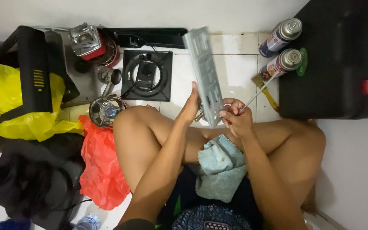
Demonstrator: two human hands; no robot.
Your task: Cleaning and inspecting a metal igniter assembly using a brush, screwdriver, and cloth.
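I sit cross-legged on a white tiled floor. My left hand holds a grey slotted metal plate upright on its edge, gripping it near the bottom. My right hand is closed on a thin screwdriver, its handle end by the plate's lower corner and the shaft slanting up to the right. A light blue cloth lies across my lap, just below both hands.
Black square burner tray lies ahead. Gas burner head, metal fitting and a red-and-silver part sit left of it. Two spray cans, a paintbrush and black case are on the right. Yellow and red bags left.
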